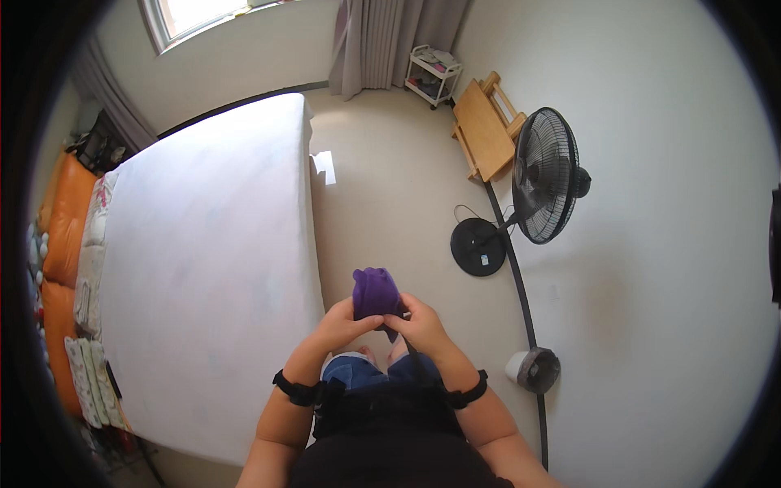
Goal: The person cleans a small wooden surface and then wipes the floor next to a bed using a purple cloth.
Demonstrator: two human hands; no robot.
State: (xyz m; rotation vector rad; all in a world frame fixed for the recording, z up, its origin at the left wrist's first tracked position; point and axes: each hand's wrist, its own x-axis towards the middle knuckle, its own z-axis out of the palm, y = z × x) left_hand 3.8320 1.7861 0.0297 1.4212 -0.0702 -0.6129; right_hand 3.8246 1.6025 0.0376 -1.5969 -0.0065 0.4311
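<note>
A folded piece of purple cloth (376, 293) is held up in front of my waist, its kind not clear from its bunched shape. My left hand (345, 327) grips its left side, with the thumb pressed across the lower part. From the right, my right hand (421, 325) closes on the same cloth, its thumb close to the left one. Most of the fingers are behind the fabric. A small flap of cloth hangs below the thumbs.
To my left stands a wide bed (211, 268) with a pale sheet and an orange headboard (69, 215). On the right are a black standing fan (543, 175), a folded wooden table (486, 130) and a waste bin (538, 370). A white trolley (434, 77) stands near the curtain (382, 45).
</note>
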